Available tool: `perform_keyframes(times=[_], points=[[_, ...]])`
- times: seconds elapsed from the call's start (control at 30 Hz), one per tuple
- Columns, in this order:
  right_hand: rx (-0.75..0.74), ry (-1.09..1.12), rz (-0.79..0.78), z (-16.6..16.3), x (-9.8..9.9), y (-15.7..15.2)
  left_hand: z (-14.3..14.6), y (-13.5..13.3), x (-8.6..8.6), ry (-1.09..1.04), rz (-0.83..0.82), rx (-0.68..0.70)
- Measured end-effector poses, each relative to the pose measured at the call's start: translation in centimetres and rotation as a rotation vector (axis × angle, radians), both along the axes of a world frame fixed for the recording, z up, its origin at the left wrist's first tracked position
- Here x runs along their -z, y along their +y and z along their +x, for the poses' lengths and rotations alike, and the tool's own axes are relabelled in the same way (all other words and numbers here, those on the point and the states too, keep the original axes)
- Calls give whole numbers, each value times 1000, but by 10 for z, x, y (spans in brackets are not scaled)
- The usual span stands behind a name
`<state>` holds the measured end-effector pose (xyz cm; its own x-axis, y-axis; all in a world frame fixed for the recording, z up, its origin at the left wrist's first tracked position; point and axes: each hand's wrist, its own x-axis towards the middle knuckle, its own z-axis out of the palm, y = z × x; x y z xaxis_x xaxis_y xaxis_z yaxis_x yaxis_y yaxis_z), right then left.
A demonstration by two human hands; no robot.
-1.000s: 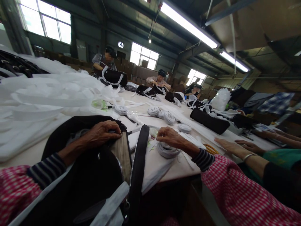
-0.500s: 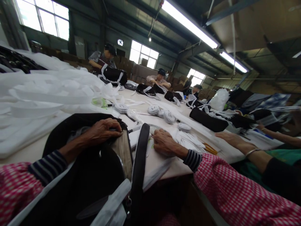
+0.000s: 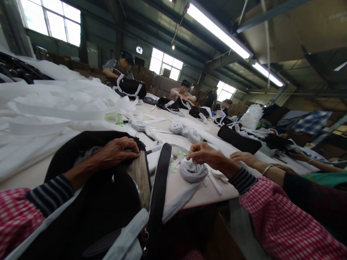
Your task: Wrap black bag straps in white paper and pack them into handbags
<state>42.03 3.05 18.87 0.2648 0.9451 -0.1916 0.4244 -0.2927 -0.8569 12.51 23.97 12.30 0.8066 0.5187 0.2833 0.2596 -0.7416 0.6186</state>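
Observation:
A black bag [image 3: 114, 206] lies in front of me with its zip open, showing a beige lining [image 3: 141, 173]. My left hand [image 3: 121, 148] is closed on the rim of the opening, its fingertips beside the lining. To the right, a zipped black strip [image 3: 160, 180] of the bag stands up. My right hand [image 3: 202, 153] is raised just over a coil of whitish strap [image 3: 193, 173], thumb and fingers pinched together. Whatever is between those fingertips is too small to make out. White paper-like wrapping [image 3: 130, 234] hangs on the bag's near side.
White wrapping material [image 3: 54, 104] is heaped at the left. More coiled straps [image 3: 176, 127] lie mid-table. A co-worker's hand [image 3: 242, 157] reaches in close to my right wrist. Black bags [image 3: 238, 139] lie farther off, with several people around the table.
My right hand has lifted and shifted right, uncovering the coil beneath it. A co-worker's hand has moved left, nearer mine. My left hand stays on the bag's rim.

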Motion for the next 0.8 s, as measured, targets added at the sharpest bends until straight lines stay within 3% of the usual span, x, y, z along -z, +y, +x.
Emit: perform_keyframes(times=[0.13, 0.3, 0.43, 0.63, 0.8], points=[[112, 120, 108, 16, -1, -7, 0, -3, -3, 35, -3, -2], [175, 95, 173, 41, -8, -23, 0, -1, -1, 75, -25, 4], [113, 20, 133, 55, -7, -23, 0, 7, 7, 67, -17, -17], [-84, -426, 32, 57, 3, 10, 0, 20, 24, 13, 28, -33], [-123, -533, 19, 46, 20, 30, -1, 18, 22, 40, 21, -35]])
